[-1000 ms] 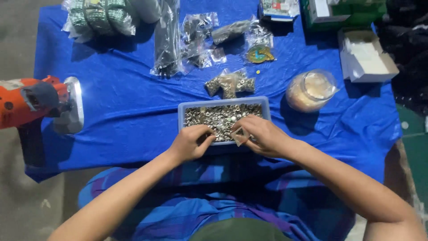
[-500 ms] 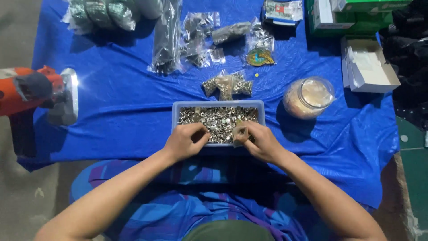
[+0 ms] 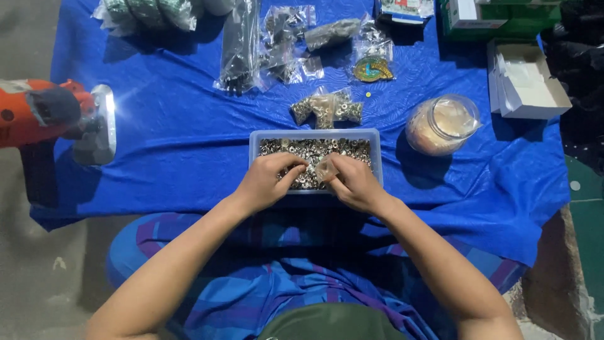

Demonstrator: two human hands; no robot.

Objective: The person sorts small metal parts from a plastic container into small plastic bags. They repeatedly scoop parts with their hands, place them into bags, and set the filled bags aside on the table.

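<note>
Both hands have drawn slightly closer together over the tray since the earlier frames, the view shifting a little with them. Now the left hand [image 3: 267, 179] curls narrow, its fingertips pinched down among the small metal pieces [image 3: 302, 150]; whether it grips one I cannot tell. Just beside it, the right hand [image 3: 352, 182] pinches a small clear bag [image 3: 326, 169] between thumb and fingers, holding it over the tray's near edge. These pieces fill the pale blue plastic tray [image 3: 376, 141], which sits on the blue cloth [image 3: 182, 145] directly in front of the person. Beyond the tray lie small filled bags [image 3: 326, 108], and to the right stands a clear jar [image 3: 441, 124]. Farther off, an open white box [image 3: 525, 82] rests at the right, an orange power tool [image 3: 44, 113] at the left edge.
</note>
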